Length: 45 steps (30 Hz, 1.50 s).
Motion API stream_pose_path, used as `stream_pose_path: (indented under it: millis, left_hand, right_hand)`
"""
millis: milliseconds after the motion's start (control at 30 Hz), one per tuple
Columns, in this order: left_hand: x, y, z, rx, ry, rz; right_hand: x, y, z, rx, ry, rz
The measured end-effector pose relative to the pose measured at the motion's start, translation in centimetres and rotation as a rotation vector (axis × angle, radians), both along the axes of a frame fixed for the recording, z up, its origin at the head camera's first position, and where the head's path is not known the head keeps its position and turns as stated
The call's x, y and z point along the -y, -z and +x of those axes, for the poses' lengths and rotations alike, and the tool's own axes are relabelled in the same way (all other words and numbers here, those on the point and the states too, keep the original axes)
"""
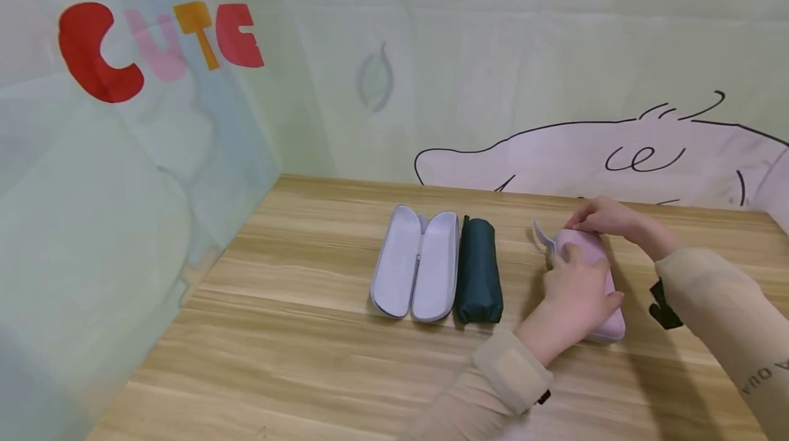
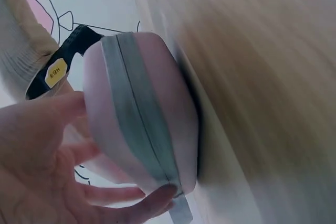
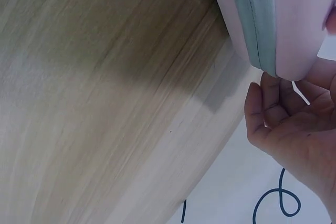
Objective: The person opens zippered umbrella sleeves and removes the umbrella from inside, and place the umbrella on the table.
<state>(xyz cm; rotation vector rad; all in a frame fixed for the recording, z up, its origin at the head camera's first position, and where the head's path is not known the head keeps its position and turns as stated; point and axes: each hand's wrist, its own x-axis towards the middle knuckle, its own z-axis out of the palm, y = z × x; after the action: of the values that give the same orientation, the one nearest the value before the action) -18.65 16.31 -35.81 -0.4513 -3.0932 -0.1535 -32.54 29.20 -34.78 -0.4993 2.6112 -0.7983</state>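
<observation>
A pink zippered case (image 1: 610,321) with a grey-green zip band (image 2: 139,103) lies on the right of the wooden table. My left hand (image 1: 570,290) holds it from above, fingers and thumb spread over its two sides. In the left wrist view, one fingertip presses at the end of the zip beside a short fabric tab (image 2: 181,211). At the case's far end is my right hand (image 1: 607,215), with bent fingers gripping the corner. The right wrist view has those fingertips (image 3: 270,85) right at the end of the zip band.
Left of the case lies a folded dark green umbrella (image 1: 479,270). Beside it an eyeglass case (image 1: 391,270) stands open with a pale lining. A printed cloth wall (image 1: 345,30) rises behind the wooden table (image 1: 277,359) and along its left side.
</observation>
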Motion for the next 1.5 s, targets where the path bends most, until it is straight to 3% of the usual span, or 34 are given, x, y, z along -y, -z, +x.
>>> stream_pose_path:
  millis: [100,267,433,600,767,1100,1500]
  left_hand:
    - [-0.7,0.1,0.1,0.029,-0.092,0.006]
    - [-1.4,0.3,-0.1,0.084,-0.185,-0.021]
    - [-1.9,0.7,-0.4,0.140,-0.242,-0.044]
    - [-2.3,1.2,-0.5,0.189,-0.280,-0.025]
    - [-2.6,1.5,-0.5,0.219,-0.295,-0.030]
    - [-2.7,1.0,-0.6,0.264,-0.309,-0.089]
    - [-2.3,0.5,-0.6,0.272,-0.268,-0.080]
  right_hand:
    - [-0.1,0.2,-0.1,-0.005,0.006,0.006]
    - [-0.1,0.4,-0.1,-0.031,-0.005,0.008]
    - [0.1,0.3,-0.1,-0.061,-0.014,0.020]
    - [-0.1,0.2,-0.2,-0.103,-0.085,0.047]
    - [-0.4,0.3,-0.3,-0.126,-0.144,0.081]
    - [-1.1,0.8,-0.2,-0.209,-0.150,0.082]
    - [-1.3,1.6,0.2,-0.471,-0.203,0.119]
